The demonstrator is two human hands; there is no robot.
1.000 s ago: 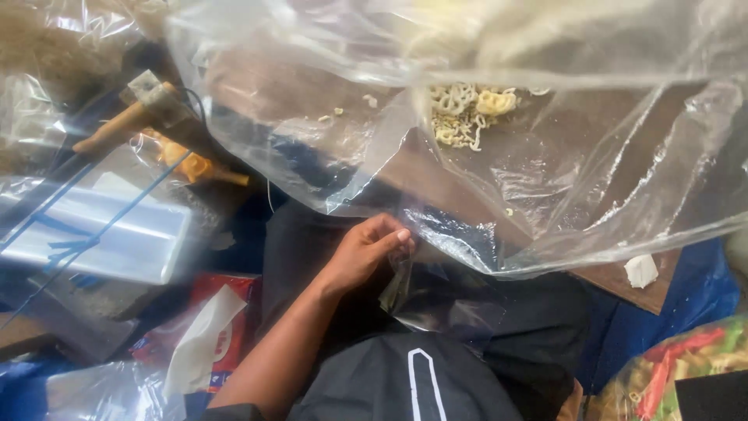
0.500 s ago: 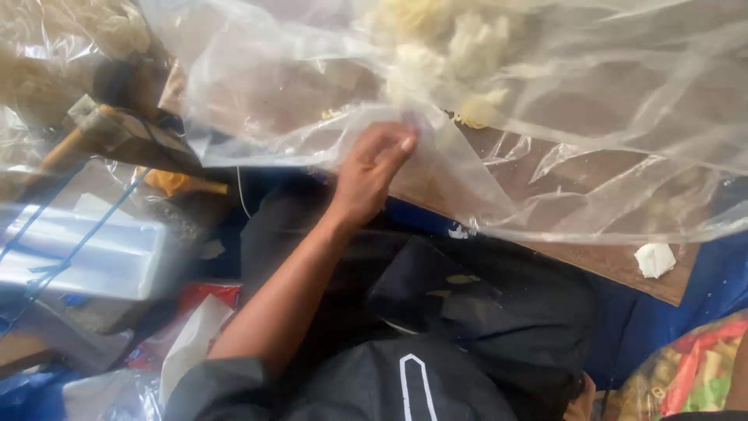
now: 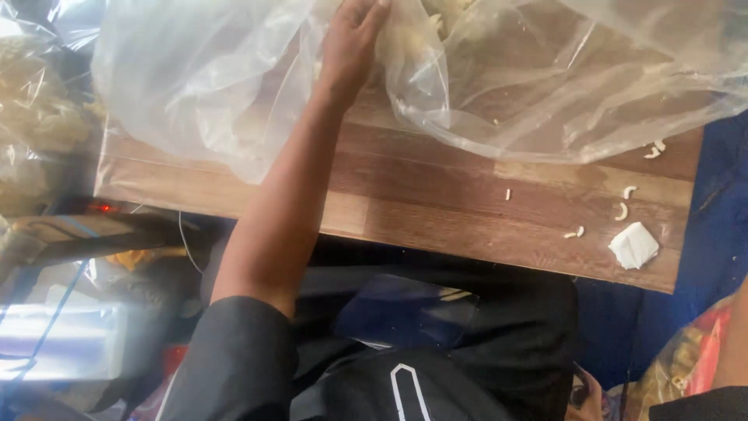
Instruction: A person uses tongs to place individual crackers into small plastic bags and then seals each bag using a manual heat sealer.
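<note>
On the far left, see-through bags [image 3: 35,132] of pale snacks lie in a pile next to the wooden surface [image 3: 436,210]. Lower down on the left there is a shiny clear box [image 3: 62,339], but it is too blurry to tell more.

A big clear plastic bag [image 3: 202,86] lies over the top part of the surface. It is crinkly and you can see the wood through it. The left hand [image 3: 351,43] reaches up from the black sleeve [image 3: 234,359] and rests on the bag near the top edge. Its grip looks flat, with the fingers close together on the plastic, but the fingertips are cut off by the top edge, so I cannot tell if they pinch it. Pale yellow snack bits [image 3: 436,15] show inside the bag, just beside the hand.

Further right, small curly crumbs [image 3: 623,210] lie on the bare wood. A folded white paper scrap [image 3: 633,245] lies near the surface's right corner. At the bottom right, part of an arm [image 3: 736,343] shows by a red and yellow packet [image 3: 686,362].
</note>
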